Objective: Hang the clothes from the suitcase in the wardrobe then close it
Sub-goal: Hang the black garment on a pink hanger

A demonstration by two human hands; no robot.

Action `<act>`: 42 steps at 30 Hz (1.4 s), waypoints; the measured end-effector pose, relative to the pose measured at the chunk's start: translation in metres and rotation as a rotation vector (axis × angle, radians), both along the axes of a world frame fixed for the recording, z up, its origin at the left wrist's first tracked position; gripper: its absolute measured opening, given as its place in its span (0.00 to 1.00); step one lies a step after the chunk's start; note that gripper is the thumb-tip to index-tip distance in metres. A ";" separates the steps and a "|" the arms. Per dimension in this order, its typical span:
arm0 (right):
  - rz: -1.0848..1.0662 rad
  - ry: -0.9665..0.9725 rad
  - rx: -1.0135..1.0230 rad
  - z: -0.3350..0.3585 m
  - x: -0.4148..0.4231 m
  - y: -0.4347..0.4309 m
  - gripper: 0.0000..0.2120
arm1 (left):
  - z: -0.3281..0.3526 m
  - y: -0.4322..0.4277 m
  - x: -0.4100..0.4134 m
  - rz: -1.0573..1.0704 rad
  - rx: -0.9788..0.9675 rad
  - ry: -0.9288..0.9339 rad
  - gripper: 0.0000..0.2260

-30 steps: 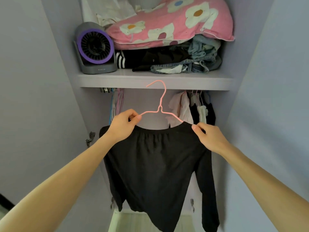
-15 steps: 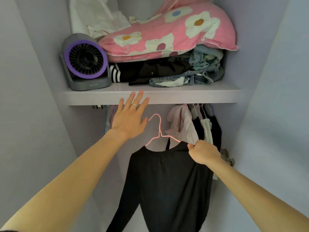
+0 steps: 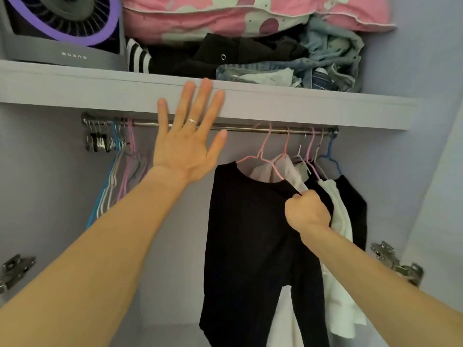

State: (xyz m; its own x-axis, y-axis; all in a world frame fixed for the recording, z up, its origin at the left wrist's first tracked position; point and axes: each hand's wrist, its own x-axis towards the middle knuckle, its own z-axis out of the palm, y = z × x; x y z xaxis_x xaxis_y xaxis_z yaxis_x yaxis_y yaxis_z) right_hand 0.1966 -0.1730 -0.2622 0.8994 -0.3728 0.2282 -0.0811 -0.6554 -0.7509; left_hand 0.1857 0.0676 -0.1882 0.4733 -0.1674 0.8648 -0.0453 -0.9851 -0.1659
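Note:
A black long-sleeved top hangs on a pink wire hanger whose hook sits over the metal rail inside the wardrobe. My right hand is closed on the top's right shoulder and the hanger end. My left hand is raised flat with fingers spread, its fingertips over the front edge of the shelf. Several other garments, white and black, hang to the right of the black top. The suitcase is out of view.
Empty hangers bunch at the rail's left end. On the shelf stand a grey and purple fan, folded clothes and a pink flowered pillow. Door hinges sit on both side walls.
My left hand let go of the hanger and rose to the shelf edge. My right hand carried the hanger and top up and right; its hook now rests on the rail. The view moved closer.

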 end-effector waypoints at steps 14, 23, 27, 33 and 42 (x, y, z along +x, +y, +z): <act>-0.064 0.041 -0.292 -0.023 0.048 0.040 0.27 | -0.007 0.000 0.008 -0.018 -0.020 -0.049 0.32; 0.127 0.218 -0.456 0.045 -0.042 0.035 0.26 | 0.020 -0.012 -0.044 0.072 -0.030 0.339 0.46; 0.207 0.239 -0.439 0.085 -0.107 0.020 0.22 | 0.048 -0.022 -0.078 0.180 -0.024 0.642 0.46; 0.274 0.121 -0.296 0.095 -0.239 -0.031 0.18 | 0.032 -0.077 -0.175 0.126 -0.041 1.138 0.22; 0.161 0.273 -0.248 0.003 -0.401 -0.146 0.16 | -0.069 -0.224 -0.292 -0.476 0.094 1.364 0.18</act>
State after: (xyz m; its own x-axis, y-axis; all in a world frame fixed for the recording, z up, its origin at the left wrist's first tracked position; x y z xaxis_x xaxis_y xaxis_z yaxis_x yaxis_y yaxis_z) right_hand -0.2042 -0.3195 -0.2591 0.9818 -0.1862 0.0382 -0.1375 -0.8346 -0.5334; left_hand -0.1066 -0.1560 -0.2570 0.7885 -0.5710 -0.2286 -0.5325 -0.8197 0.2111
